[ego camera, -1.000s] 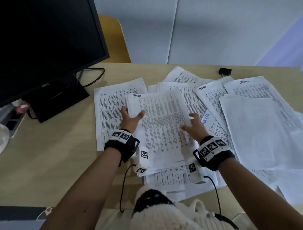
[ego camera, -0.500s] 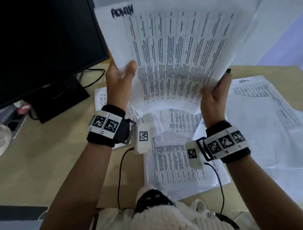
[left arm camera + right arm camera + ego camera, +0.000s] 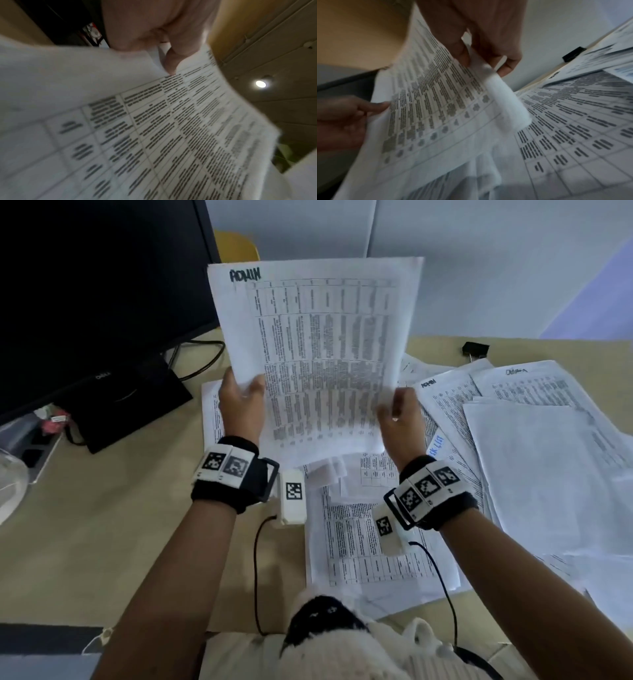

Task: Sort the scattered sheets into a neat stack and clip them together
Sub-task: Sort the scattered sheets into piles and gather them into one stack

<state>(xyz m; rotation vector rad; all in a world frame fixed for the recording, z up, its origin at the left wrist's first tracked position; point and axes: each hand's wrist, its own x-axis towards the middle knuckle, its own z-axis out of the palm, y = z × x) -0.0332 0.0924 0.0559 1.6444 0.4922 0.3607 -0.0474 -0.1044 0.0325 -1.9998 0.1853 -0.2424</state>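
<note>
A bundle of printed sheets [image 3: 322, 354] headed "ADMIN" stands upright above the desk. My left hand [image 3: 241, 405] pinches its lower left edge, thumb on the front. My right hand [image 3: 399, 419] pinches its lower right edge. The left wrist view shows my thumb on the printed sheets [image 3: 171, 135]. In the right wrist view my fingers [image 3: 488, 44] curl round the edge of the sheets [image 3: 436, 94]. More scattered sheets [image 3: 513, 440] cover the desk beneath and to the right. A black binder clip [image 3: 475, 349] lies at the far edge of the desk; it also appears as the binder clip [image 3: 573, 54].
A black monitor [image 3: 96, 285] on its stand [image 3: 130, 402] fills the left. Cables [image 3: 202, 361] run behind it. A yellow chair back [image 3: 236, 246] stands beyond the wooden desk [image 3: 85, 542]. Wrist-camera cables [image 3: 257, 559] hang near my body.
One second ago both hands lay on the sheets on the desk. They took hold of a bundle and lifted it upright; since half a second ago it has come lower and further from my head.
</note>
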